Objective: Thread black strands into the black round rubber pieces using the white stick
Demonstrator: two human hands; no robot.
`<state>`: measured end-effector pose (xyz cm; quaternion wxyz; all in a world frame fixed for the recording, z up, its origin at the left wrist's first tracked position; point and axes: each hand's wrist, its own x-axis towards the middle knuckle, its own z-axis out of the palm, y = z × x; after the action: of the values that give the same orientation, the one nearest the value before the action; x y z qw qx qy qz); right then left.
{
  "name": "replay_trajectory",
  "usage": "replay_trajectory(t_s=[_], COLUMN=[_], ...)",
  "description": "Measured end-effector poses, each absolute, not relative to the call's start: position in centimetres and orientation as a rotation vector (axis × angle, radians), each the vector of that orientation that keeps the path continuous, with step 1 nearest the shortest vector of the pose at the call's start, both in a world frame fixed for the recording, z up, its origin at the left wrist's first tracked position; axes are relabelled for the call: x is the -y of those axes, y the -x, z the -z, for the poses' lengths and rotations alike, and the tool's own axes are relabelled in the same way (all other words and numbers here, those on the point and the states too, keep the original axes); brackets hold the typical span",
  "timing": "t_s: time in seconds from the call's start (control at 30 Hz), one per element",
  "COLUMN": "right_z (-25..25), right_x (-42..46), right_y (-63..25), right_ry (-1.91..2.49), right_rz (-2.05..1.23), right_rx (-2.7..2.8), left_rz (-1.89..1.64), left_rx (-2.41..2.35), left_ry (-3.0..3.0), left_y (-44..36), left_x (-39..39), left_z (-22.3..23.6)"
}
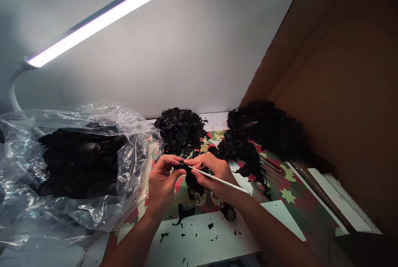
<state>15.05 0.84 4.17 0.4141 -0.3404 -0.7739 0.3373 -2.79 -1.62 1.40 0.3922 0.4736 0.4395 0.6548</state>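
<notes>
Between the thumb and fingers of my left hand (163, 180) is a small black rounded piece (179, 165), mostly covered by the fingertips. My right hand (214, 173) grips a slim white stick-like tool (222, 181) whose tip meets the black piece; what kind of tip it has is too small to tell. Both hands are close together, fingertips nearly touching. Dark curled scraps (195, 184) lie beneath them, and a black ring-shaped piece (229, 213) rests below my right wrist.
A clear plastic bag (130, 163) full of black discs (83, 159) stands at left. Behind my hands rises a heap of black scraps (180, 128), with another pile (264, 126) at right. Metal tweezers-like tool (272, 164) lies nearby. Cardboard (336, 93) walls the right; a lamp (112, 16) hangs above.
</notes>
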Motion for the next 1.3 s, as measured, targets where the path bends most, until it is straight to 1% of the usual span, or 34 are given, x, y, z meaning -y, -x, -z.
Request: replay_trajectory(t_s=[0.17,0.33,0.53,0.6,0.63,0.73,0.8,0.9,1.0,1.3], right_z=[-4.0,-2.9,-1.8,-1.8,-1.9,-2.9,-3.6,-4.2,-4.4,-4.8], right_x=[-1.2,-1.0,-1.2,-1.7,-1.8,-1.9,-1.5,-0.9,-0.5,0.1], right_y=[-15.5,-14.7,-14.1,-14.6,-14.8,-15.5,-15.6,-15.3,-14.9,-14.4], right_ry=[0.747,0.628,0.752,0.831,0.874,0.943,0.911,0.833,0.814,0.918], right_rz=[-0.694,-0.385,-0.185,-0.230,-0.313,-0.721,-0.946,-1.116,-1.147,-1.025], right_rx=[2.100,2.144,2.119,2.050,1.996,1.786,1.675,1.654,1.717,1.812], left_rz=[-1.640,-1.634,-1.583,-1.575,-1.562,-1.485,-1.441,-1.431,-1.472,-1.668], left_rx=[-1.130,-1.163,-1.173,-1.149,-1.141,-1.124,-1.117,-1.109,-1.107,-1.165], left_ry=[-1.210,-1.172,-1.135,-1.149,-1.161,-1.216,-1.257,-1.277,-1.268,-1.229], left_y=[2.8,2.7,2.8,2.9,3.0,3.3,3.4,3.5,3.3,2.9], left_x=[1.6,1.5,1.6,1.8,1.8,1.7,1.6,1.5,1.5,1.7], left_z=[-1.4,-1.3,-1.3,-1.6,-1.7,-1.8,-1.8,-1.6,-1.4,-1.4])
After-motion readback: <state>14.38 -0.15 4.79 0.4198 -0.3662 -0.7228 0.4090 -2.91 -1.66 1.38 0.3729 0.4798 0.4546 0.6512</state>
